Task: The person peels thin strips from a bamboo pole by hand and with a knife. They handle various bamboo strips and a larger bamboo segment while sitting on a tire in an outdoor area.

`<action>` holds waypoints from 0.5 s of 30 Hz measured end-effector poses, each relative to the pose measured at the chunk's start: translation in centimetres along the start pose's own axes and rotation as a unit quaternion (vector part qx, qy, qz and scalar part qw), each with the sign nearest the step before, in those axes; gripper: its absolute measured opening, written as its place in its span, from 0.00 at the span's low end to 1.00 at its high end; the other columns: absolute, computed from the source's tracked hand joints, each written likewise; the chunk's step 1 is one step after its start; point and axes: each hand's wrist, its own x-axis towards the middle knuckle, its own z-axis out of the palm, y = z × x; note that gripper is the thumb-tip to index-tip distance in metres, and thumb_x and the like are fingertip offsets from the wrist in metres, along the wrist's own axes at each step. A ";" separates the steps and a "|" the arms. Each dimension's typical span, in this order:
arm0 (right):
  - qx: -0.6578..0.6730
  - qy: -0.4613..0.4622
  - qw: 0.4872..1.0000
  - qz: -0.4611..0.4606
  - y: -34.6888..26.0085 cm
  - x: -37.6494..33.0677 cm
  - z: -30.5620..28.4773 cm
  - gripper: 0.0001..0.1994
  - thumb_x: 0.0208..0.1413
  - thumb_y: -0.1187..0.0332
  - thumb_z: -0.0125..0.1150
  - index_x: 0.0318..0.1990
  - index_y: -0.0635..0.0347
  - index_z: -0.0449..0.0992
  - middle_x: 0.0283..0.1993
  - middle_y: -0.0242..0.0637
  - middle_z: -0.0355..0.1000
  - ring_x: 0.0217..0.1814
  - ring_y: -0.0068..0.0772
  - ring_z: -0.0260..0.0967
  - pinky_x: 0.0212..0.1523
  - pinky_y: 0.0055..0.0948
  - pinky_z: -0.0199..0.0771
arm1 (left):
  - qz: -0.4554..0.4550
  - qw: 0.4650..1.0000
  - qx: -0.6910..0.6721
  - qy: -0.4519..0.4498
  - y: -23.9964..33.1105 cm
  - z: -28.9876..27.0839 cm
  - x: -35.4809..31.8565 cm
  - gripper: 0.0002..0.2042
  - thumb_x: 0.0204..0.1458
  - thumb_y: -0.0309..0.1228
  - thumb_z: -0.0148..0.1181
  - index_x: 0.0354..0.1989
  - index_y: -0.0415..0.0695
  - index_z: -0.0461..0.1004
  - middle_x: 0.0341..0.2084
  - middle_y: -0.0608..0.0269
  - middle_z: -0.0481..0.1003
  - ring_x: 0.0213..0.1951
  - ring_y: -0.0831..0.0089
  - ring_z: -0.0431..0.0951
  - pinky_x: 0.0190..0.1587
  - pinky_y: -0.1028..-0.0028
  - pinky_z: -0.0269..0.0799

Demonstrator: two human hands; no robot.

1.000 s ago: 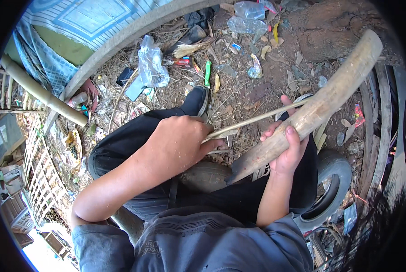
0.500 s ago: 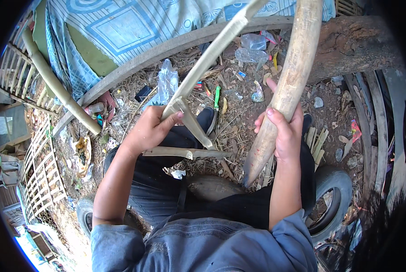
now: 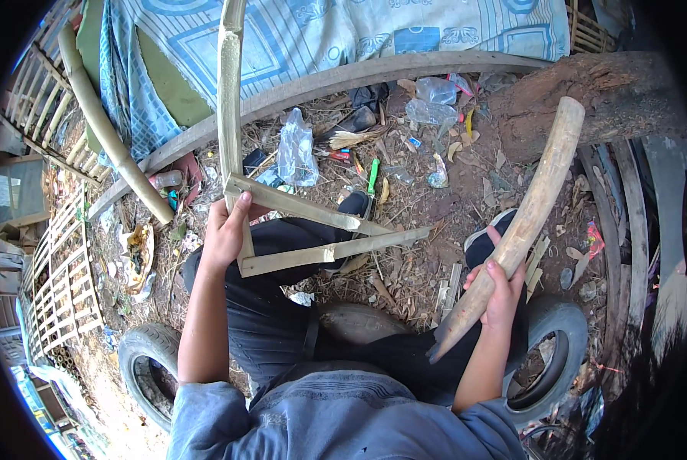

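My left hand (image 3: pixel 227 231) is closed around a frame of split bamboo (image 3: pixel 230 100), gripping it where the upright strip meets the crosspieces. From that strip, two shorter bamboo slats (image 3: pixel 342 251) reach to the right, and their far ends come close together. A thick, pale wooden stick (image 3: pixel 535 188) is in my right hand (image 3: pixel 500 291), fingers wrapped around its lower half. The stick tilts up to the right, its dark, narrowed end pointing down toward my lap. It is apart from the bamboo frame.
A green-handled tool (image 3: pixel 373 176) lies amid litter and a clear plastic bag (image 3: pixel 297 149). Beyond them run a curved wooden beam (image 3: pixel 313 90) and a blue patterned cloth (image 3: pixel 282 46). A log (image 3: pixel 589 96) sits far right. Tyres (image 3: pixel 145 345) flank my legs; a bamboo lattice (image 3: pixel 63 280) is left.
The bamboo frame has swung left, its long strip now nearly upright and its slats more in view. My right hand has moved the wooden stick right and down, away from the frame.
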 end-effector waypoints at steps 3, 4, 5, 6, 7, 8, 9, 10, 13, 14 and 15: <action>-0.001 0.013 0.999 0.035 1.1 -1.4 -0.1 0.35 0.52 0.77 0.56 0.68 0.65 0.50 0.67 0.55 0.61 0.24 0.30 0.73 0.22 0.28 0.78 | 0.003 0.998 0.048 -0.034 0.5 1.2 0.5 0.19 0.67 0.37 0.49 0.45 0.27 0.75 0.38 0.49 0.81 0.45 0.64 0.82 0.53 0.66 0.75; 0.001 0.009 0.999 0.034 1.4 -1.8 0.2 0.35 0.52 0.77 0.56 0.68 0.65 0.50 0.67 0.55 0.61 0.24 0.30 0.73 0.22 0.28 0.78 | 0.001 0.994 0.092 -0.060 0.9 1.4 0.8 0.19 0.67 0.36 0.50 0.45 0.27 0.75 0.38 0.50 0.81 0.46 0.65 0.82 0.53 0.67 0.75; 0.006 0.006 0.999 0.039 1.8 -2.2 0.4 0.35 0.52 0.77 0.56 0.68 0.66 0.51 0.67 0.55 0.61 0.24 0.30 0.73 0.22 0.28 0.78 | 0.040 0.996 0.055 -0.057 -0.1 2.2 1.4 0.19 0.65 0.38 0.53 0.41 0.29 0.79 0.29 0.53 0.81 0.37 0.71 0.82 0.43 0.70 0.76; 0.009 0.003 0.999 0.047 2.4 -2.5 0.7 0.35 0.52 0.77 0.56 0.68 0.66 0.51 0.67 0.55 0.61 0.24 0.30 0.73 0.22 0.28 0.78 | 0.040 0.996 0.056 -0.052 -0.7 2.5 2.0 0.19 0.65 0.38 0.53 0.41 0.29 0.79 0.29 0.53 0.81 0.37 0.71 0.82 0.43 0.70 0.76; 0.013 -0.002 0.999 0.041 2.8 -2.8 0.7 0.34 0.52 0.77 0.55 0.67 0.67 0.52 0.66 0.55 0.62 0.24 0.30 0.74 0.22 0.28 0.79 | 0.051 0.985 0.137 -0.092 -0.9 3.1 2.7 0.18 0.64 0.39 0.55 0.38 0.32 0.80 0.24 0.54 0.79 0.32 0.73 0.79 0.38 0.69 0.74; 0.012 -0.003 0.999 0.040 3.4 -3.1 0.7 0.34 0.52 0.77 0.55 0.67 0.67 0.52 0.66 0.55 0.62 0.24 0.30 0.74 0.22 0.28 0.79 | 0.062 0.965 0.218 -0.130 -0.9 3.7 3.3 0.18 0.63 0.40 0.56 0.36 0.34 0.81 0.19 0.54 0.77 0.26 0.74 0.77 0.33 0.68 0.73; 0.000 -0.008 0.999 0.032 3.3 -3.3 0.2 0.34 0.52 0.76 0.55 0.67 0.65 0.51 0.66 0.57 0.62 0.24 0.30 0.73 0.22 0.28 0.78 | 0.067 0.966 0.210 -0.135 -0.3 5.2 3.8 0.18 0.63 0.40 0.56 0.36 0.34 0.81 0.19 0.54 0.77 0.26 0.74 0.77 0.33 0.68 0.73; 0.004 -0.007 1.000 0.029 3.0 -3.6 0.4 0.32 0.52 0.77 0.56 0.66 0.66 0.52 0.63 0.56 0.64 0.24 0.30 0.73 0.22 0.28 0.79 | 0.084 0.958 0.226 -0.158 0.6 6.4 4.1 0.18 0.62 0.41 0.57 0.33 0.35 0.82 0.17 0.55 0.75 0.23 0.74 0.74 0.31 0.67 0.70; -0.006 -0.025 0.999 0.025 3.0 -4.1 0.6 0.29 0.52 0.79 0.57 0.62 0.66 0.55 0.56 0.53 0.69 0.25 0.29 0.73 0.24 0.27 0.79 | 0.125 0.940 0.242 -0.208 1.8 8.2 5.5 0.19 0.61 0.42 0.58 0.31 0.36 0.82 0.14 0.55 0.73 0.20 0.71 0.72 0.29 0.65 0.69; -0.019 -0.045 0.998 0.027 3.2 -4.3 0.7 0.27 0.52 0.80 0.57 0.59 0.65 0.56 0.52 0.51 0.71 0.25 0.28 0.73 0.24 0.26 0.79 | 0.145 0.930 0.243 -0.232 2.1 8.5 5.9 0.19 0.61 0.42 0.58 0.31 0.36 0.82 0.15 0.55 0.73 0.21 0.70 0.73 0.30 0.65 0.70; -0.014 -0.047 0.999 0.015 3.0 -4.3 1.2 0.23 0.52 0.81 0.58 0.54 0.64 0.58 0.42 0.45 0.73 0.25 0.26 0.73 0.25 0.26 0.79 | 0.150 0.925 0.250 -0.245 3.1 9.1 6.1 0.20 0.61 0.43 0.59 0.28 0.36 0.81 0.15 0.54 0.74 0.21 0.66 0.74 0.31 0.65 0.70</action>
